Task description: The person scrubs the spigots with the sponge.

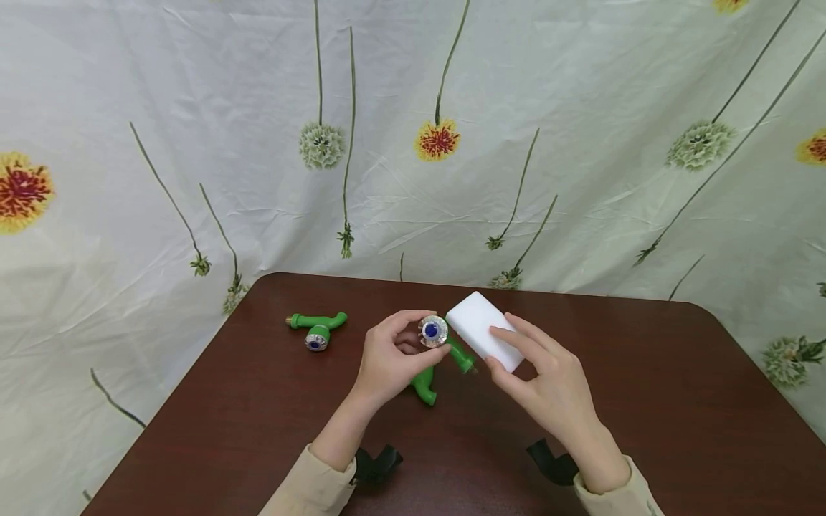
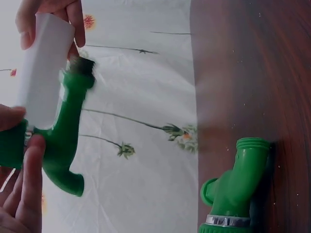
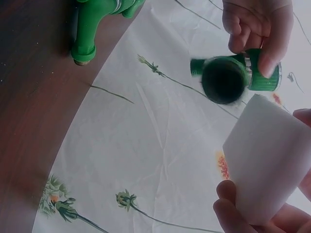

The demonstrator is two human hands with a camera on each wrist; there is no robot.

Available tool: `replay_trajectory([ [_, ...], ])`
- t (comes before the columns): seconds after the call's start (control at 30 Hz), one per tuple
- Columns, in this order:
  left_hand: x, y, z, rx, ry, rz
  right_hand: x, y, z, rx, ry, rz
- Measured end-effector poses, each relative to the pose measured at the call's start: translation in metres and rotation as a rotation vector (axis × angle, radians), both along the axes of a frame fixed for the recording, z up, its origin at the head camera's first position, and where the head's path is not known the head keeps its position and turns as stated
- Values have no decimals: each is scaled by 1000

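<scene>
My left hand (image 1: 393, 355) holds a green tap (image 1: 424, 387) by its knob, thumb and fingers round the silvery rim and blue centre. In the left wrist view the tap's threaded end (image 2: 82, 67) points up past the white block, blurred; a dark open end (image 3: 223, 80) faces the right wrist camera. My right hand (image 1: 548, 380) grips a white, sponge-like block (image 1: 480, 326) by its edges, fingertips on top and thumb along the near side. The block lies right beside the tap and overlaps its body in the left wrist view.
A second green tap (image 1: 319, 322) with a blue-centred knob lies on the dark brown table (image 1: 258, 408), left of my hands. A white curtain with flower prints (image 1: 387, 193) hangs behind the table's back edge. Black wrist gear (image 1: 553, 462) shows at both wrists.
</scene>
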State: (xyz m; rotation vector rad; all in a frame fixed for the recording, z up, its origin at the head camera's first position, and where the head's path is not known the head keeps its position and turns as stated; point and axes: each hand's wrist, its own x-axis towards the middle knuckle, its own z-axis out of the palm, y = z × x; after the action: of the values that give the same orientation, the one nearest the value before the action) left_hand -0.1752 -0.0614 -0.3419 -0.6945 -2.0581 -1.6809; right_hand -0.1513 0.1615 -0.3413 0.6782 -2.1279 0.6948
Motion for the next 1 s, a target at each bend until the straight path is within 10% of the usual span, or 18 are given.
replay_trajectory([
  [0.37,-11,-1,-16,-93,63,114,-1,0,0,-3,20,13],
  [1.0,8,1,11,21,-67,-175,-1,1,0,40,35,-22],
])
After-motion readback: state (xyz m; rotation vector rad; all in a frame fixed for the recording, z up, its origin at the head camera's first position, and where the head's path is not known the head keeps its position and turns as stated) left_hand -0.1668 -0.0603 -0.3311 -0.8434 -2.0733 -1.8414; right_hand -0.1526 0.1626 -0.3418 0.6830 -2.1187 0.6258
